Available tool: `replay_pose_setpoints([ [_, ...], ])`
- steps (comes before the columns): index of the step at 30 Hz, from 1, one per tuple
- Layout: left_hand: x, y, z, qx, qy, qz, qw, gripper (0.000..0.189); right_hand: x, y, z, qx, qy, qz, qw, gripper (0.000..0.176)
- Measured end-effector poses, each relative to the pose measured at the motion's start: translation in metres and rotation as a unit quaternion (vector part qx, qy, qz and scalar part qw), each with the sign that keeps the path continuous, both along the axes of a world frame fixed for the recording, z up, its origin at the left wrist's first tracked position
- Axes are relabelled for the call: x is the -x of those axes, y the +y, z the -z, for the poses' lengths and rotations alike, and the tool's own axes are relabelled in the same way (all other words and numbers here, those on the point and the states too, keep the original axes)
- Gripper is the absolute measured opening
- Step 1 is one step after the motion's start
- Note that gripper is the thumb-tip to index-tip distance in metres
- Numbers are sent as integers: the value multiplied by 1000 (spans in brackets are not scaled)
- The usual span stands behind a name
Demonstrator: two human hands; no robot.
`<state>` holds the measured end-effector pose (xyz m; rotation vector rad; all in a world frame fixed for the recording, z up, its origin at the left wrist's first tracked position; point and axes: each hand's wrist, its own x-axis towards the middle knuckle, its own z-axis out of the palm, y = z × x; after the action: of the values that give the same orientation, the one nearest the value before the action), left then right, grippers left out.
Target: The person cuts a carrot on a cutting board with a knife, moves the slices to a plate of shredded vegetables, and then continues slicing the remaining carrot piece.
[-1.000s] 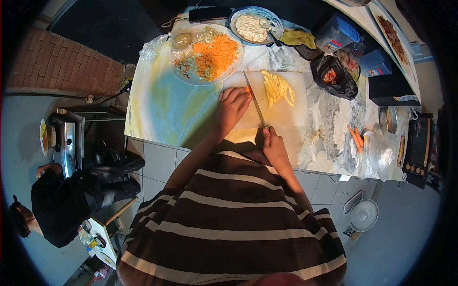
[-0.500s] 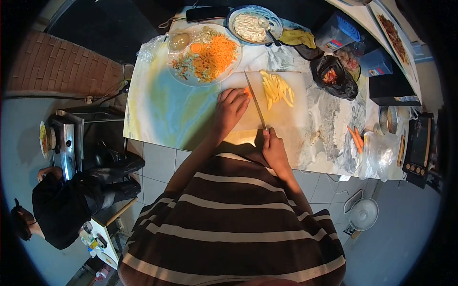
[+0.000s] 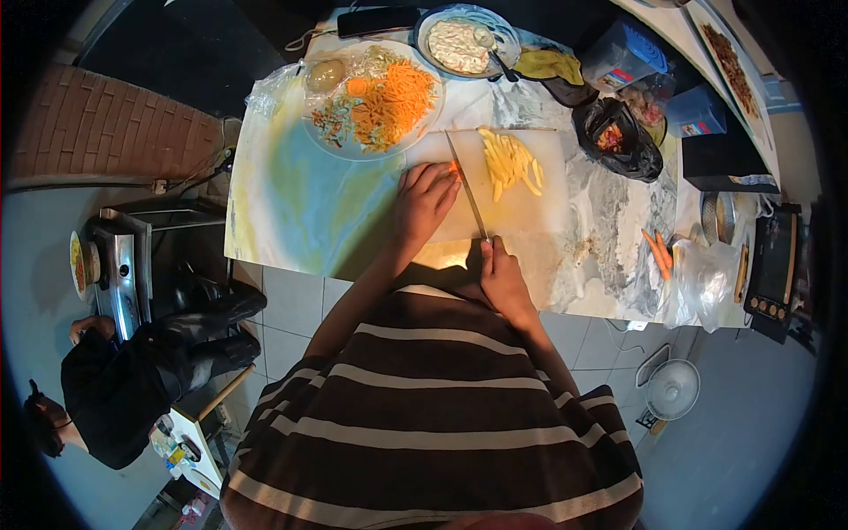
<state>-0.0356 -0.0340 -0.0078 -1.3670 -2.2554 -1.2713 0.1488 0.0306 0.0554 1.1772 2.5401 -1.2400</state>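
My right hand [image 3: 505, 276] is closed round the handle of a long knife [image 3: 468, 190], whose blade points away from me over a pale cutting board [image 3: 539, 216]. Against the left side of the blade, my left hand [image 3: 427, 205] holds down an orange carrot piece [image 3: 454, 166] with its fingertips, and the fingers cover most of it. To the right of the blade lies a pile of pale yellow sticks [image 3: 508, 161]. A clear plate [image 3: 343, 152] beyond my left hand bears shredded orange carrot [image 3: 406, 93] and other shreds.
At the back stand a bowl of white mixture [image 3: 461, 46] and a phone [image 3: 378, 22]. A black bag [image 3: 636, 157], carrots [image 3: 659, 254] and a plastic bag [image 3: 702, 278] lie at the right. Another person [image 3: 115, 389] is at the far left beside a stove [image 3: 122, 270].
The whole view has shifted slightly. Both hands and the knife remain in nearly the same place on the board, with the knife tip a little further left.
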Motion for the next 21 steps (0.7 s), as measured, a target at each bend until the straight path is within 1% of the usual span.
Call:
replay_pose_setpoints([
  [1,0,-1,0,4,2,1,1000,15,0,-1,0,0,4,2,1000,41],
  [2,0,-1,-1,8,6,1,1000,15,0,-1,0,2,3,2,1000,41],
  [4,0,-1,-1,13,4,2,1000,15,2,0,2,11,-10,1,1000,35],
  [8,1,0,-2,29,9,11,999,14,3,3,5,44,-31,1,999,36],
  [10,-1,-1,-3,36,12,12,999,14,3,3,10,38,-14,-1,999,36],
  [14,2,1,-5,42,35,5,998,14,4,2,12,29,-25,-6,999,35],
  [21,2,3,-6,51,24,-6,998,14,10,2,10,24,-37,1,999,32],
])
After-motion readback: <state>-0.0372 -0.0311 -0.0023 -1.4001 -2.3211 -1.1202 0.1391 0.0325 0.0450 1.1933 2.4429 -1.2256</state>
